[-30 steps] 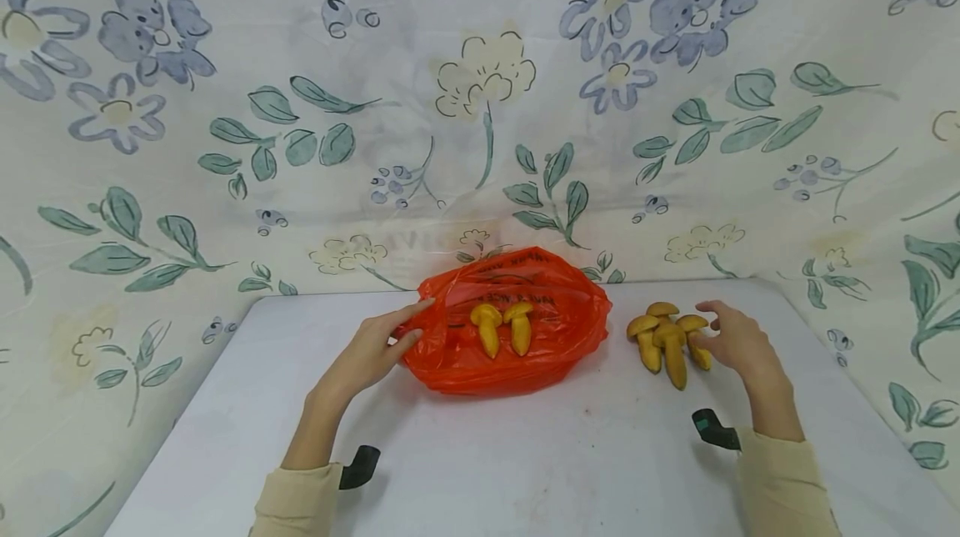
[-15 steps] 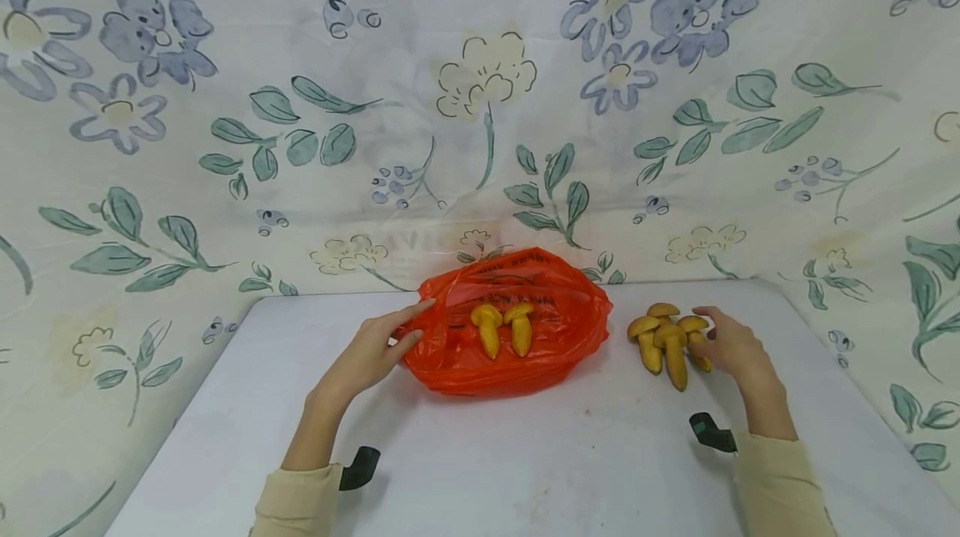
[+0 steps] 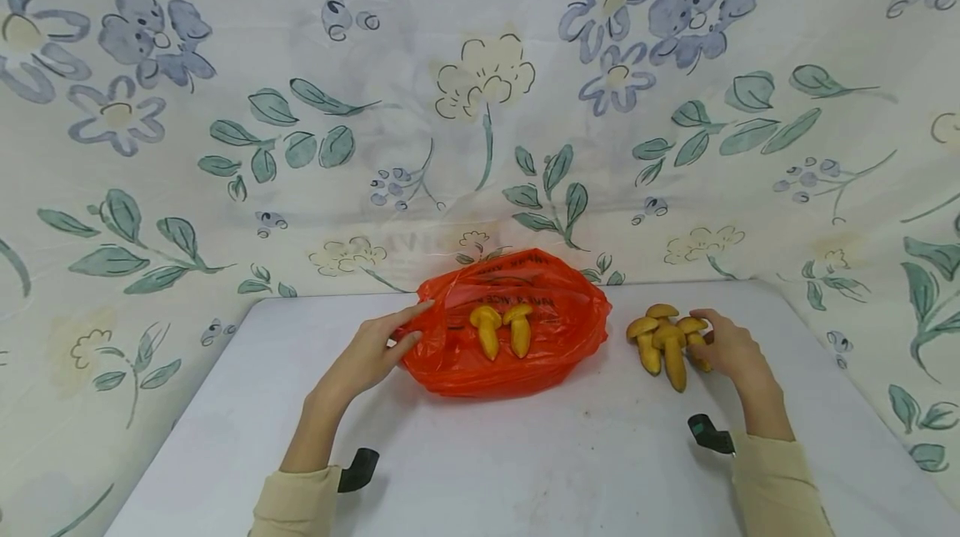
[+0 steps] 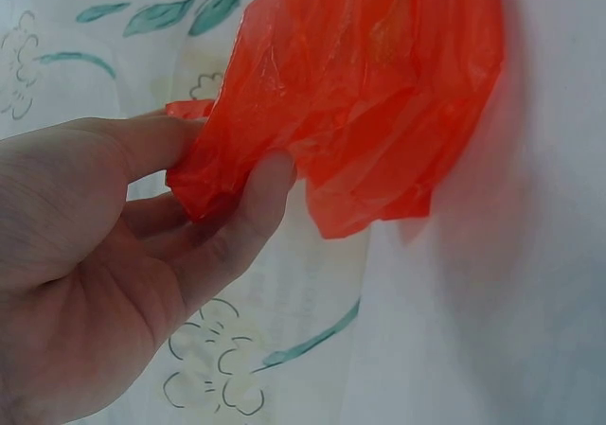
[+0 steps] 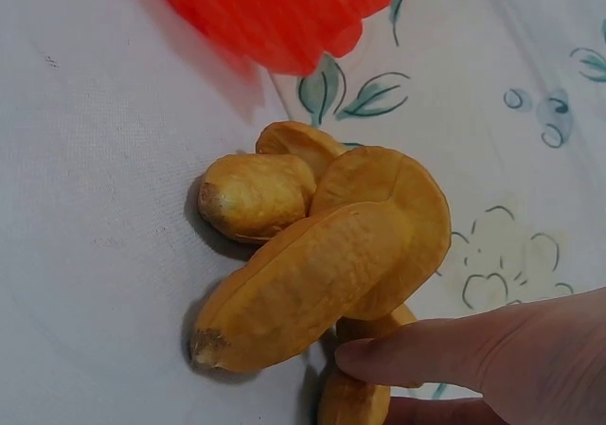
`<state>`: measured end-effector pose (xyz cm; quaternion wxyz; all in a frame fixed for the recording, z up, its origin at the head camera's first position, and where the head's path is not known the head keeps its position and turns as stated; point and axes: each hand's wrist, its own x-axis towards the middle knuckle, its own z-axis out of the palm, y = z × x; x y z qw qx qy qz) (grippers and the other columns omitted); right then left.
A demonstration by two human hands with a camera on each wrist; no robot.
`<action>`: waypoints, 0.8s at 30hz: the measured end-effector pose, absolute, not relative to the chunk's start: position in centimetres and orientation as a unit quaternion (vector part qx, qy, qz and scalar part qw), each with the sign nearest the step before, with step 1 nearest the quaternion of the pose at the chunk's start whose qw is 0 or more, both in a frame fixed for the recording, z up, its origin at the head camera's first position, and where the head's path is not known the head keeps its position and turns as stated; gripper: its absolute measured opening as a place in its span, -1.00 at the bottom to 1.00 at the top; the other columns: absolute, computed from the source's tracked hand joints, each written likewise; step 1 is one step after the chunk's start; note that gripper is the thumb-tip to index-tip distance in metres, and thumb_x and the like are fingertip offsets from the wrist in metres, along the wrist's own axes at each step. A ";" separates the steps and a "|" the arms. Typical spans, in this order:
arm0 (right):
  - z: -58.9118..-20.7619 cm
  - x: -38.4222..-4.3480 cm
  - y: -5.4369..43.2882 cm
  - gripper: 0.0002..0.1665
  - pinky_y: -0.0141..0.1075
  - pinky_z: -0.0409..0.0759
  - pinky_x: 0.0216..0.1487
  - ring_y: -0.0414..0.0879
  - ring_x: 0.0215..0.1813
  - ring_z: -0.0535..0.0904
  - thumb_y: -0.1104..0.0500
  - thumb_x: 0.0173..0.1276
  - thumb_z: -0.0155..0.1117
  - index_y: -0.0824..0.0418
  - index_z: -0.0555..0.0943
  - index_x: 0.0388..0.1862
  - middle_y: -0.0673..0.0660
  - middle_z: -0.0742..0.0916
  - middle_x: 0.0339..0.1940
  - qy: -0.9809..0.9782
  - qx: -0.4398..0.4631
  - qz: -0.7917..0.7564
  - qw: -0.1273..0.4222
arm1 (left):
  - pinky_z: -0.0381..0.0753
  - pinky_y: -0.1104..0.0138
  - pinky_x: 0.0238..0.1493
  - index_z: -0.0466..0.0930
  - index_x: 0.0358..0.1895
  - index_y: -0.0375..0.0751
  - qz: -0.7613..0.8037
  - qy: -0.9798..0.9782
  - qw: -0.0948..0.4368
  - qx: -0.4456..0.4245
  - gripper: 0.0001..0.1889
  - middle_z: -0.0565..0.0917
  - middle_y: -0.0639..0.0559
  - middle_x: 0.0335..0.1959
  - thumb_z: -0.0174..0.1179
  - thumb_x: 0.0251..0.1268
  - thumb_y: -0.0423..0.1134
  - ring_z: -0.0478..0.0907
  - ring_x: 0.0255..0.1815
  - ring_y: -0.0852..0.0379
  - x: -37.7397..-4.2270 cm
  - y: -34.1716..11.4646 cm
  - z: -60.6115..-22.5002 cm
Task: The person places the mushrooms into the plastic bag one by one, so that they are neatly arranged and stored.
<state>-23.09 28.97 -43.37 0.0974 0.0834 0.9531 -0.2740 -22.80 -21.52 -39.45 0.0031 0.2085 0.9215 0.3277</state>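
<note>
My left hand holds the left edge of a red plastic bag between thumb and fingers; the left wrist view shows the thin film bunched in the grip. The bag's mouth gapes toward me. Two yellow mushrooms lie inside, side by side, caps away from me. Right of the bag, several more mushrooms are heaped together on the table. My right hand pinches the rightmost mushroom of that heap, thumb on one side and a finger on the other. Part of it is hidden under a larger mushroom.
The white table ends at the back against a hanging floral cloth. Black camera mounts stick out from both sleeves, just above the table.
My right hand has moved slightly left and its fingers have closed in on the rightmost mushroom. The left hand and the bag have stayed put.
</note>
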 end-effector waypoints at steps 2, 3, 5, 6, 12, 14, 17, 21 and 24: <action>-43.4 -23.1 29.0 -0.27 -0.01 0.63 -0.15 0.31 -0.04 0.56 0.20 0.35 0.22 0.31 0.21 0.44 0.56 0.52 0.13 0.954 0.082 -0.273 0.096 | 0.71 0.41 -0.18 0.34 0.44 -0.01 0.329 0.921 0.003 0.210 -0.46 0.59 -0.15 0.22 0.14 0.42 -0.29 0.59 -0.07 0.05 -22.8 -21.5 -39.4; -43.4 -23.1 29.0 -0.27 0.00 0.63 -0.14 0.32 -0.04 0.55 0.20 0.35 0.22 0.31 0.21 0.44 0.56 0.52 0.13 0.954 0.082 -0.273 0.096 | 0.71 0.41 -0.18 0.34 0.44 -0.01 0.330 0.920 0.003 0.211 -0.46 0.59 -0.15 0.22 0.14 0.42 -0.30 0.59 -0.07 0.05 -22.8 -21.5 -39.4; -43.4 -23.1 29.0 -0.26 0.01 0.63 -0.13 0.33 -0.03 0.55 0.20 0.35 0.22 0.31 0.21 0.44 0.56 0.52 0.13 0.954 0.082 -0.273 0.095 | 0.71 0.41 -0.17 0.34 0.44 -0.02 0.331 0.919 0.002 0.212 -0.46 0.59 -0.15 0.23 0.14 0.42 -0.30 0.59 -0.07 0.04 -22.8 -21.5 -39.4; -43.4 -23.1 29.0 -0.26 0.01 0.63 -0.13 0.33 -0.02 0.55 0.20 0.35 0.22 0.31 0.20 0.44 0.56 0.52 0.14 0.954 0.081 -0.273 0.095 | 0.71 0.41 -0.17 0.34 0.44 -0.02 0.331 0.919 0.002 0.212 -0.46 0.59 -0.15 0.23 0.14 0.42 -0.30 0.59 -0.07 0.04 -22.8 -21.5 -39.4; -43.3 -23.1 29.0 -0.26 -0.02 0.65 -0.14 0.31 -0.04 0.55 0.21 0.34 0.22 0.32 0.20 0.44 0.56 0.52 0.13 0.953 0.082 -0.276 0.095 | 0.71 0.42 -0.18 0.34 0.44 -0.03 0.331 0.919 0.002 0.213 -0.46 0.59 -0.16 0.22 0.14 0.42 -0.30 0.59 -0.08 0.05 -22.7 -21.5 -39.3; -43.2 -23.1 29.0 -0.26 -0.03 0.65 -0.15 0.29 -0.06 0.56 0.20 0.34 0.23 0.32 0.21 0.44 0.56 0.52 0.12 0.952 0.084 -0.278 0.095 | 0.71 0.42 -0.18 0.34 0.44 -0.04 0.331 0.920 0.002 0.213 -0.46 0.60 -0.16 0.21 0.14 0.42 -0.30 0.59 -0.09 0.05 -22.7 -21.5 -39.3; -43.2 -23.1 28.9 -0.26 -0.05 0.67 -0.16 0.28 -0.06 0.56 0.20 0.34 0.22 0.33 0.21 0.44 0.55 0.52 0.13 0.951 0.088 -0.281 0.094 | 0.71 0.41 -0.18 0.34 0.44 -0.04 0.329 0.920 0.001 0.213 -0.46 0.60 -0.16 0.21 0.14 0.42 -0.30 0.59 -0.09 0.05 -22.7 -21.5 -39.3; -43.1 -22.9 28.9 -0.26 -0.07 0.67 -0.16 0.28 -0.06 0.57 0.19 0.34 0.23 0.33 0.21 0.44 0.56 0.52 0.13 0.950 0.091 -0.284 0.096 | 0.71 0.42 -0.18 0.34 0.44 -0.06 0.329 0.920 0.002 0.214 -0.46 0.60 -0.16 0.20 0.13 0.42 -0.31 0.59 -0.09 0.06 -22.7 -21.5 -39.3; -43.1 -22.9 29.0 -0.25 -0.07 0.66 -0.16 0.29 -0.05 0.56 0.19 0.34 0.24 0.33 0.21 0.44 0.56 0.52 0.13 0.950 0.092 -0.283 0.099 | 0.70 0.43 -0.19 0.34 0.44 -0.06 0.331 0.919 0.003 0.214 -0.46 0.61 -0.16 0.20 0.14 0.42 -0.31 0.58 -0.10 0.06 -22.7 -21.5 -39.3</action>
